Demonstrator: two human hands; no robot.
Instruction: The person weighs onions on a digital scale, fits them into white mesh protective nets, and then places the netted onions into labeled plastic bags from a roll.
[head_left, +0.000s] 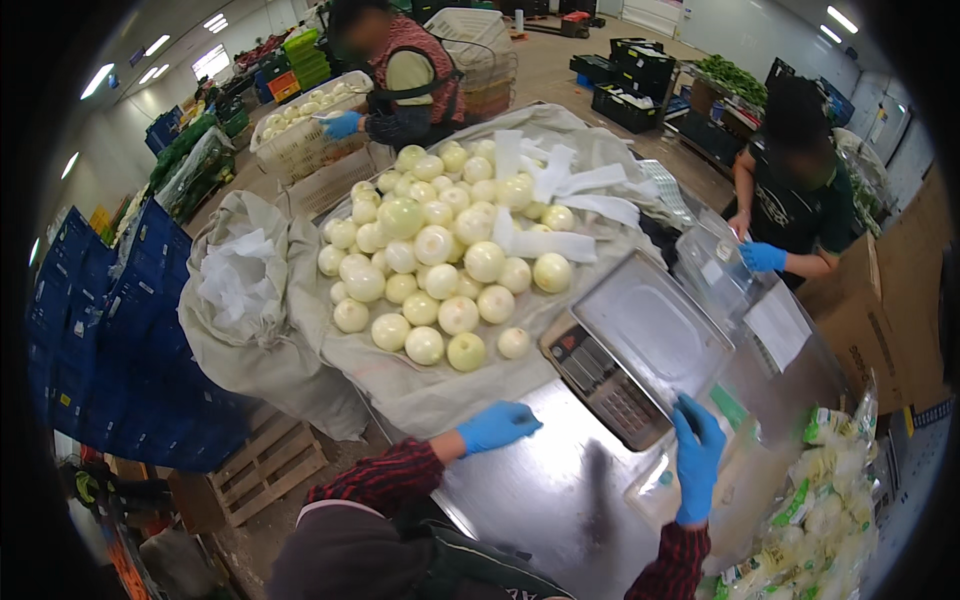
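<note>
My left hand (500, 427), in a blue glove, hovers over the near edge of the steel table (517, 487) with its fingers drawn together; nothing shows in it. Gloved in blue too, my right hand (697, 450) is raised beside the near corner of a digital scale (615, 390), thumb and fingers apart, above a stack of clear plastic bags (652, 480). The scale's metal pan (652, 307) holds nothing. Left of the scale, many peeled onions (435, 246) are heaped on a pale woven cloth (450, 390), with white foam strips (555, 244) at the heap's back right.
Bagged onions (810, 510) pile up at the right. A co-worker (795, 187) handles clear packaging (720, 262) behind the scale; another (412, 75) stands by an onion crate (300, 150). A full sack (240, 300) and blue crates (127, 337) are at left.
</note>
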